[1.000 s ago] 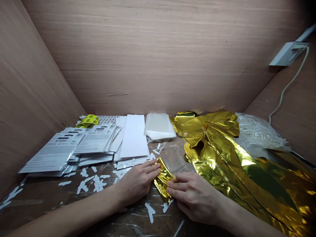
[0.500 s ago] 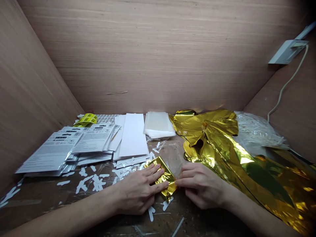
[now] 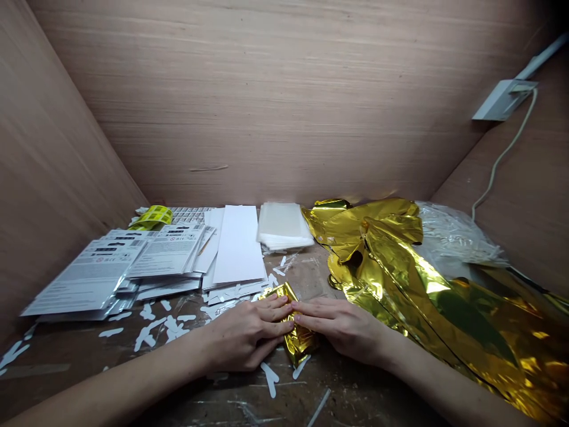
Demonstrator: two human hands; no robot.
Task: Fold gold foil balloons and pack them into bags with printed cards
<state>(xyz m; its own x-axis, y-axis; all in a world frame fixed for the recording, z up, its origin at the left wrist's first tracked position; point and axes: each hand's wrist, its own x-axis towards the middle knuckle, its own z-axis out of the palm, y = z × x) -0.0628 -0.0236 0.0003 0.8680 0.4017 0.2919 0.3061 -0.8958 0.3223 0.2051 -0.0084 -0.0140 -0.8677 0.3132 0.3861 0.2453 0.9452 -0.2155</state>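
A small folded piece of shiny gold foil (image 3: 299,345) lies on the brown table in front of me, at a slant. My left hand (image 3: 246,333) presses down on its left part with stretched, slightly spread fingers. From the other side, my right hand (image 3: 344,327) lays its straight fingers on the foil, the tips almost meeting those of the left. Its thumb is hidden beneath. Just right of the hands spreads a large crumpled mass of gold foil (image 3: 395,237), which looks like flat foil balloons.
Printed cards in clear sleeves (image 3: 89,273) are stacked on the left, beside white cards (image 3: 239,243) and a pile of clear bags (image 3: 284,225). A yellow label roll (image 3: 155,214) sits behind. White paper scraps (image 3: 149,335) litter the table. Wooden panels (image 3: 267,107) enclose it.
My right hand has moved left from the foil's right edge onto its middle, straightening its fingers. The foil's right edge is now folded inward. My left hand stays on the foil.
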